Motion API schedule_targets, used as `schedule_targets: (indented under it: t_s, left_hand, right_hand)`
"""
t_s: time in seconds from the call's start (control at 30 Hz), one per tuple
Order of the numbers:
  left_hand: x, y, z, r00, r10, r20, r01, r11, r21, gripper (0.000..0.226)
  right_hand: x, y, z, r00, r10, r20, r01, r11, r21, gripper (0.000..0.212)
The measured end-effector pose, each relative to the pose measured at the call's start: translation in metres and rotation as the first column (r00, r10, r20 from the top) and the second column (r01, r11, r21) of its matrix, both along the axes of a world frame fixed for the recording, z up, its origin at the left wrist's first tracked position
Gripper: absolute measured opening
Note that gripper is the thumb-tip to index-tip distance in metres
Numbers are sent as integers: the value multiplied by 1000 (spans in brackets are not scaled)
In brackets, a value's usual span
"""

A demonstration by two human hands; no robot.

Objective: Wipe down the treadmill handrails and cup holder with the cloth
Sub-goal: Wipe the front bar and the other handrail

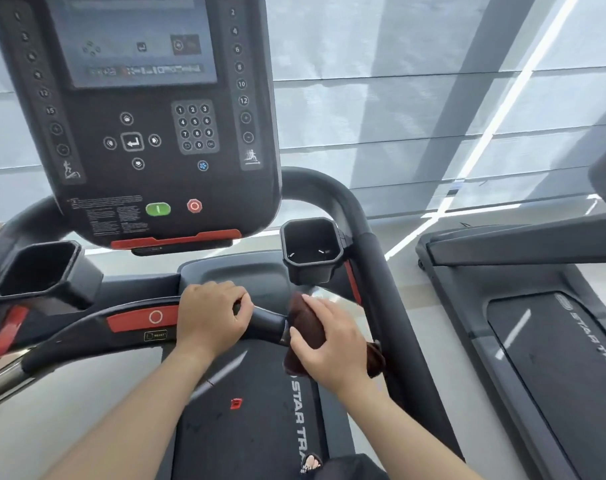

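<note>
We see the left hand [209, 315] wrapped closed around the black front crossbar [267, 322] of the treadmill, just right of its red stop panel [142, 317]. The right hand [329, 344] presses a dark brown cloth [303, 318] around the bar's right end, fingers curled over the cloth. The right cup holder [312, 249] sits just above, beside the right handrail [370, 258]; the left cup holder [38, 270] sits well apart.
</note>
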State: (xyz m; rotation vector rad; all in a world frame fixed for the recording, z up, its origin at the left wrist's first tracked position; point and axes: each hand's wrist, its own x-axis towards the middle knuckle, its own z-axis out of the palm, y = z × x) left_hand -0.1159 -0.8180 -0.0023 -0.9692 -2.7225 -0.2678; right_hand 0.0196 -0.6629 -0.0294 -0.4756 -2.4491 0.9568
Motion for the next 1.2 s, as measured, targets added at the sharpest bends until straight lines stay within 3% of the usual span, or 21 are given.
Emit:
schedule_targets:
  t_s: [0.2, 0.3, 0.5, 0.6, 0.7, 0.93, 1.2]
  left_hand:
    - [-2, -3, -2, 1000, -16, -14, 15, 1000, -15, 37]
    - [0, -4, -2, 1000, 12, 4, -12, 1000, -11, 39]
    - [-3, -8, 2, 996, -32, 89, 32, 999, -1, 43]
    - [-13, -25, 7, 992, -76, 98, 73, 997, 32, 42]
    - [-30, -62, 9, 998, -6, 70, 6, 1000, 3, 42]
    - [-33, -81, 5, 998, 58, 40, -58, 998, 6, 44]
    - [-33, -85, 5, 999, 36, 34, -38, 998, 51, 43]
  right_hand:
    - [4, -9, -9, 986, 153, -62, -146, 985, 97, 61]
    - [30, -1, -29, 988, 106, -115, -90, 987, 136, 64]
    - [26, -6, -28, 990, -48, -131, 58, 996, 68, 57]
    - [1, -31, -7, 989, 30, -146, -15, 995, 102, 55]
    - [-29, -69, 12, 985, 115, -128, -95, 983, 155, 54]
    - [-45, -89, 21, 989, 109, -95, -91, 979, 182, 56]
    - [9, -36, -3, 974, -214, -73, 212, 977, -32, 56]
